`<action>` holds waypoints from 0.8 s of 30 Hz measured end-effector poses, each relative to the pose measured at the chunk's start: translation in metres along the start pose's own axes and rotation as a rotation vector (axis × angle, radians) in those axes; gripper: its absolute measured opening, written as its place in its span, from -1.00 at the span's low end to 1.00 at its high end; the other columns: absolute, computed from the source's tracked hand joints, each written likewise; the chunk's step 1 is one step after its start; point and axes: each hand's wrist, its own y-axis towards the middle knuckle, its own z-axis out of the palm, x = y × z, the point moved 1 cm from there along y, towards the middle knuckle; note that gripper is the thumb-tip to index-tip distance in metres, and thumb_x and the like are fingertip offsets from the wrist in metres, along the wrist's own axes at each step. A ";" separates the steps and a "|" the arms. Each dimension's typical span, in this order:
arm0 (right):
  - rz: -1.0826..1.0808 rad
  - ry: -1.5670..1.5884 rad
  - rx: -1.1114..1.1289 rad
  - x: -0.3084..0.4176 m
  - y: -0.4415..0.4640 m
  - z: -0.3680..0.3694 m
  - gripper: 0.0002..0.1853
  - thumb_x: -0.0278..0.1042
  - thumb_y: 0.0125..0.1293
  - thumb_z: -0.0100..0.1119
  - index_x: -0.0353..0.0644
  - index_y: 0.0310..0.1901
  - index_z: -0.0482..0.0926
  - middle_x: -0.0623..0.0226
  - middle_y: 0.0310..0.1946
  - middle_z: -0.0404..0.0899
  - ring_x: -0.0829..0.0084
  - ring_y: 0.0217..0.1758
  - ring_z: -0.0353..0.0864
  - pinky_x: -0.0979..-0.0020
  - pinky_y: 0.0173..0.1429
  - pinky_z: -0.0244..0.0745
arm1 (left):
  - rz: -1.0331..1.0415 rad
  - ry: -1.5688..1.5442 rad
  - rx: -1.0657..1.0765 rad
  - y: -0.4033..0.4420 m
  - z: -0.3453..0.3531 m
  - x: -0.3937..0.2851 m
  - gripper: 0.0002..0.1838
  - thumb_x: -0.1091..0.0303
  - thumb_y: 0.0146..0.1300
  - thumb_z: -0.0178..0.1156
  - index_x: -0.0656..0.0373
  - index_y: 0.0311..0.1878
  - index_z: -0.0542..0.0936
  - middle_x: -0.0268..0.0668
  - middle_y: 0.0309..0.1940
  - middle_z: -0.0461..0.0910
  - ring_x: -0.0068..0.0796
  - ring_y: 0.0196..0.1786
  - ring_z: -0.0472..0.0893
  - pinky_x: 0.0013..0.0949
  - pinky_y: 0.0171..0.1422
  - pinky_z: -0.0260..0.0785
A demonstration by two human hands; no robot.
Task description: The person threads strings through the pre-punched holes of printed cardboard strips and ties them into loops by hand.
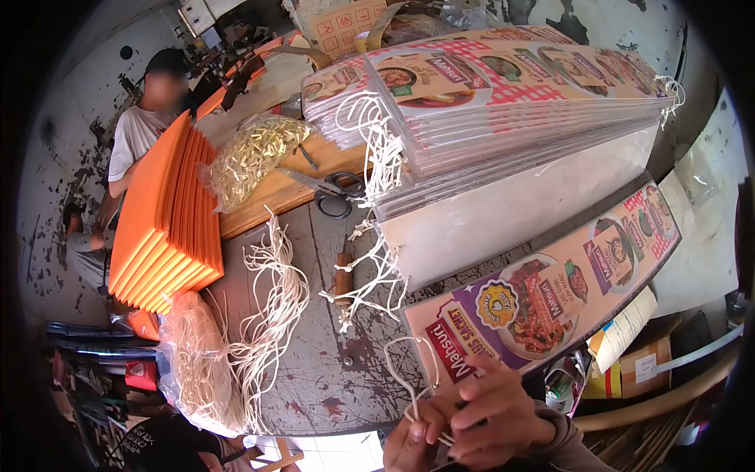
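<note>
Scratched grey desk (pixel 314 385) supports the work. Left side: bundle of loose white cords (pixel 271 307). Lower centre: left hand (pixel 413 439), fingertips pinched on a thin white looped cord (pixel 411 396) beside the near end of the board. Right hand (pixel 499 417): nearer to the board, overlapping that end, palm inward, fingers partly curled; its grip cannot be determined. Flat rectangular printed board (pixel 550 295): directly beyond the hands, long axis running away toward upper right.

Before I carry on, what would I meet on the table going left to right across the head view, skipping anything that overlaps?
Orange stack → loose white cords → wooden-handled tool → front printed panel.
</note>
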 end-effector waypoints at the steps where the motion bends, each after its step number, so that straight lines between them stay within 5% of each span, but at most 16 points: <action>1: 0.097 0.162 0.146 -0.003 0.006 -0.007 -0.93 -0.42 -0.04 0.27 -0.02 -0.56 0.56 0.30 -0.20 0.51 0.23 -0.01 0.44 0.15 0.11 0.34 | 0.003 0.013 -0.008 0.000 0.000 -0.002 -0.71 0.19 0.37 -0.16 0.24 -0.25 0.40 -0.17 -0.25 0.47 -0.47 -0.34 0.41 -0.50 -0.28 0.24; 3: 0.128 0.223 0.158 -0.012 0.005 -0.001 -0.94 -0.38 0.03 0.24 -0.03 -0.50 0.53 0.29 -0.15 0.51 0.23 0.01 0.46 0.09 0.19 0.27 | -0.025 0.075 -0.005 -0.001 -0.005 -0.010 -0.70 0.18 0.37 -0.18 0.24 -0.24 0.40 -0.17 -0.25 0.47 -0.48 -0.35 0.40 -0.50 -0.28 0.23; 7: 0.032 0.188 0.308 -0.001 0.016 0.023 -0.91 -0.44 0.15 0.10 -0.14 -0.38 0.38 0.06 -0.08 0.51 0.23 -0.07 0.58 -0.02 0.22 0.17 | -0.623 0.593 0.191 0.013 -0.026 -0.072 -0.70 0.24 0.35 -0.17 0.30 -0.17 0.43 -0.21 -0.35 0.51 -0.50 -0.43 0.45 -0.52 -0.39 0.26; 9: -0.074 0.002 0.498 0.004 0.017 0.032 -0.88 -0.46 0.14 0.10 -0.20 -0.38 0.34 -0.04 -0.03 0.48 0.28 -0.13 0.60 0.03 0.19 0.23 | -0.671 0.789 0.356 0.029 -0.033 -0.094 -0.71 0.32 0.30 -0.15 0.35 -0.12 0.45 -0.23 -0.50 0.54 -0.46 -0.53 0.50 -0.45 -0.50 0.29; 10: -0.094 -0.066 0.481 0.004 0.014 0.038 -0.82 -0.44 0.09 0.14 -0.22 -0.38 0.31 -0.05 -0.02 0.48 0.33 -0.16 0.61 0.06 0.08 0.31 | -0.550 1.037 0.469 0.040 -0.031 -0.105 -0.77 0.40 0.25 -0.09 0.37 -0.17 0.45 -0.14 -0.59 0.53 -0.26 -0.54 0.56 -0.29 -0.48 0.36; 13: -0.043 -0.119 0.399 0.004 0.000 0.050 -0.85 -0.41 0.06 0.16 -0.24 -0.36 0.44 0.06 -0.01 0.47 0.36 -0.11 0.54 0.15 -0.04 0.37 | -0.424 1.339 0.622 0.052 -0.025 -0.118 -0.79 0.46 0.22 -0.06 0.40 -0.16 0.44 -0.07 -0.59 0.53 -0.09 -0.54 0.54 -0.20 -0.48 0.36; 14: -0.042 -0.117 0.397 0.003 0.001 0.051 -0.85 -0.41 0.06 0.16 -0.24 -0.36 0.44 0.06 -0.01 0.47 0.36 -0.11 0.54 0.15 -0.04 0.37 | -0.200 1.411 0.623 0.052 -0.019 -0.117 -0.80 0.50 0.17 0.00 0.38 -0.15 0.43 -0.04 -0.60 0.50 0.00 -0.55 0.50 -0.14 -0.47 0.34; 17: 0.027 -0.180 0.310 -0.005 0.009 0.045 -0.84 -0.50 0.11 0.12 -0.24 -0.34 0.33 0.03 -0.18 0.55 0.31 -0.30 0.60 0.19 -0.21 0.40 | -0.005 1.728 0.425 0.045 -0.022 -0.099 -0.75 0.48 0.12 0.10 0.34 -0.12 0.43 -0.07 -0.54 0.49 -0.09 -0.51 0.50 -0.19 -0.40 0.38; 18: 0.077 -0.117 0.274 -0.012 0.009 0.041 -0.84 -0.50 0.14 0.11 -0.26 -0.30 0.33 0.06 -0.24 0.55 0.29 -0.37 0.57 0.26 -0.28 0.40 | -0.034 1.703 0.346 0.039 -0.032 -0.090 -0.75 0.27 0.24 0.09 0.22 -0.12 0.36 -0.12 -0.50 0.53 -0.26 -0.40 0.57 -0.25 -0.31 0.48; 19: 0.123 -0.056 0.239 -0.016 0.011 0.038 -0.83 -0.50 0.17 0.10 -0.28 -0.26 0.32 0.09 -0.29 0.55 0.27 -0.44 0.54 0.34 -0.34 0.40 | -0.025 1.685 0.349 0.041 -0.034 -0.081 -0.75 0.27 0.24 0.09 0.22 -0.12 0.36 -0.12 -0.50 0.53 -0.26 -0.40 0.57 -0.25 -0.31 0.48; 21: 0.129 -0.055 0.249 -0.011 0.013 0.033 -0.84 -0.50 0.25 0.03 -0.32 -0.20 0.30 0.15 -0.37 0.52 0.40 -0.51 0.47 0.49 -0.42 0.38 | 0.335 1.500 0.332 0.046 -0.030 -0.068 -0.74 0.31 0.21 0.11 0.27 -0.14 0.39 -0.11 -0.25 0.49 -0.27 -0.21 0.53 -0.29 -0.19 0.41; 22: 0.334 0.039 0.233 -0.007 0.008 0.033 -0.83 -0.51 0.21 0.07 -0.31 -0.20 0.34 0.17 -0.36 0.52 0.34 -0.44 0.51 0.44 -0.36 0.41 | 0.494 1.482 0.289 0.051 -0.026 -0.064 -0.71 0.56 -0.01 0.20 0.22 -0.17 0.44 -0.23 -0.25 0.50 -0.38 -0.33 0.54 -0.40 -0.33 0.41; 24: 0.627 0.211 0.202 -0.004 0.006 0.031 -0.82 -0.49 0.21 0.10 -0.31 -0.18 0.40 0.17 -0.38 0.51 0.39 -0.38 0.57 0.48 -0.31 0.44 | 0.484 1.471 0.292 0.052 -0.027 -0.062 -0.69 0.53 -0.05 0.22 0.18 -0.16 0.47 -0.24 -0.25 0.51 -0.38 -0.31 0.54 -0.40 -0.32 0.41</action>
